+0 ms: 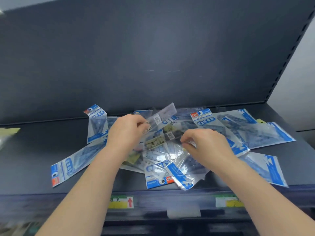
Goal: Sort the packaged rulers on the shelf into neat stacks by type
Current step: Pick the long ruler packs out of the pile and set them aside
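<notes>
The left hand (pixel 126 132) is pinching a narrow ruler packet (pixel 161 114), holding it tilted just above the jumbled pile (pixel 238 128) on the dark shelf (pixel 37 147), while the right hand (pixel 206 143) (fingers curled) is pinching a clear packet (pixel 188 160) at the pile's middle.

The person's left forearm (pixel 88 181) and right forearm (pixel 255 183) were bare along their whole visible length, as were the left hand (pixel 126 132) and right hand (pixel 207 143).
</notes>
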